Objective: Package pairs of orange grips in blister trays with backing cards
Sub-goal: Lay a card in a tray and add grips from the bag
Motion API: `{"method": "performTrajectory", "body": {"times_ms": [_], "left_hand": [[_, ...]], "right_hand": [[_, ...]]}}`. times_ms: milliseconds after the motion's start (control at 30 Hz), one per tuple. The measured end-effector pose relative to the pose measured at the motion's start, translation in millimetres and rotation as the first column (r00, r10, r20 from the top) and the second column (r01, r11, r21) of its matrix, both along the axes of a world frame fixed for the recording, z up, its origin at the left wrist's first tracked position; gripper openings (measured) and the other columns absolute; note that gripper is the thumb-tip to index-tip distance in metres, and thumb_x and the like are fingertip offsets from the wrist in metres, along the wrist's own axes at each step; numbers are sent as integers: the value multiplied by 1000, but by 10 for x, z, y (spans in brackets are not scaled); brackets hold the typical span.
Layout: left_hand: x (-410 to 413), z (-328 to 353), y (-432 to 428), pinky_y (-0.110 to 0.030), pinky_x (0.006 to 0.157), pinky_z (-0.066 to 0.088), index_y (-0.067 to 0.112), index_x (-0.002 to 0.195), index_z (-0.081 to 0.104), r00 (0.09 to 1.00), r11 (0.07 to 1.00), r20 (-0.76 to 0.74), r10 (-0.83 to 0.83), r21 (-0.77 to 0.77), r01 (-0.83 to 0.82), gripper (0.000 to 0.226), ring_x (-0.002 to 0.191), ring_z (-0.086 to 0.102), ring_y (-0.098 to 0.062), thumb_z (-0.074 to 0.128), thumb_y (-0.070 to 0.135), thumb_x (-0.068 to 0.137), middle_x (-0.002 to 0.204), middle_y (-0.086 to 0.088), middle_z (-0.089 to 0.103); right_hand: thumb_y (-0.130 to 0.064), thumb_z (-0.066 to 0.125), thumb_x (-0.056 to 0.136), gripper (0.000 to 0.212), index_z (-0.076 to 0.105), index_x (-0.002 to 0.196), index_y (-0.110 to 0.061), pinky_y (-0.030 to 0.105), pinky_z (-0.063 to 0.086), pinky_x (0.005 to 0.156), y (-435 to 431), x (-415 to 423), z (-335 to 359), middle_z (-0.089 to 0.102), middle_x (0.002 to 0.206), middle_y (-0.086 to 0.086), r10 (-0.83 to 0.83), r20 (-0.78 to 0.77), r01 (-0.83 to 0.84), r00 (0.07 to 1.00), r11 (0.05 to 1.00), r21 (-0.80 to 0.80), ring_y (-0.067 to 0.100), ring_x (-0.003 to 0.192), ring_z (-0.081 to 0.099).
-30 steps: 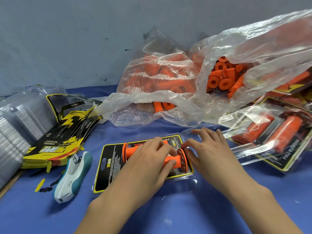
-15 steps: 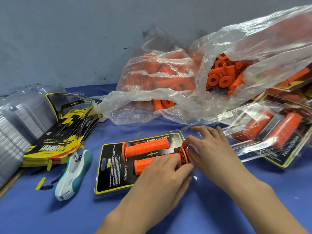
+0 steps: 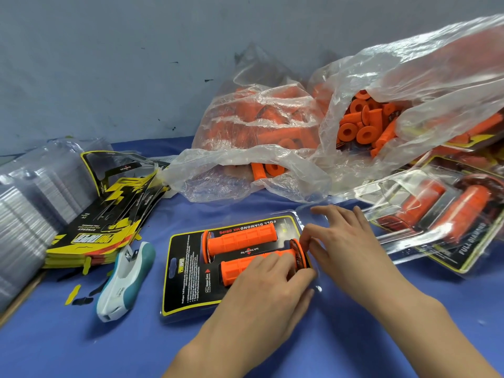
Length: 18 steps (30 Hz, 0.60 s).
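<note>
On the blue tabletop point(image 3: 68, 347), near its front edge, a clear blister tray point(image 3: 240, 271) lies over a black-and-yellow backing card point(image 3: 185, 279) and holds two orange grips point(image 3: 241, 238) side by side. The left hand point(image 3: 268, 289) rests flat on the nearer one, its grip released, fingers straight. The right hand point(image 3: 345, 246) pinches the tray's right end with thumb and forefinger. Toward the back edge, two clear plastic bags point(image 3: 425, 85) hold loose orange grips. A finished pack point(image 3: 441, 214) lies at the right edge; stacked cards point(image 3: 109, 214) and empty trays point(image 3: 30, 203) sit left.
</note>
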State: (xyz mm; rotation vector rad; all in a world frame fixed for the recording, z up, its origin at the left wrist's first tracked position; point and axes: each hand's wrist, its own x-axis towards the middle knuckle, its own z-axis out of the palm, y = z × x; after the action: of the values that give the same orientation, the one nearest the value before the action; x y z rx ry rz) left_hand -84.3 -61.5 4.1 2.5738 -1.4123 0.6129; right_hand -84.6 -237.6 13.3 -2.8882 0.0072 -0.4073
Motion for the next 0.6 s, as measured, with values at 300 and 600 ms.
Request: {"method": "performTrajectory", "body": {"times_ms": [300,600], "left_hand": [[-25,-11,58,-34,73,48,26,126,56,1000,1000,-8,-22,-8,22,30,84,51,-19,46,34,99,95,3,54],[207,285,593,-26,80,46,27,109,66,976,890,-168,142,-409,-200,22,91,59,-8,47,32,100,96,13,62]], "right_hand": [[-24,58,91,13,64,87,-35,49,6,120,11,-24,-4,37,151,-2,32,-10,-33,999,999,-18,25,141,29],[-20,54,95,19,63,85,-34,45,5,120,-7,-48,-7,40,149,-2,58,24,-58,998,998,36,26,139,32]]}}
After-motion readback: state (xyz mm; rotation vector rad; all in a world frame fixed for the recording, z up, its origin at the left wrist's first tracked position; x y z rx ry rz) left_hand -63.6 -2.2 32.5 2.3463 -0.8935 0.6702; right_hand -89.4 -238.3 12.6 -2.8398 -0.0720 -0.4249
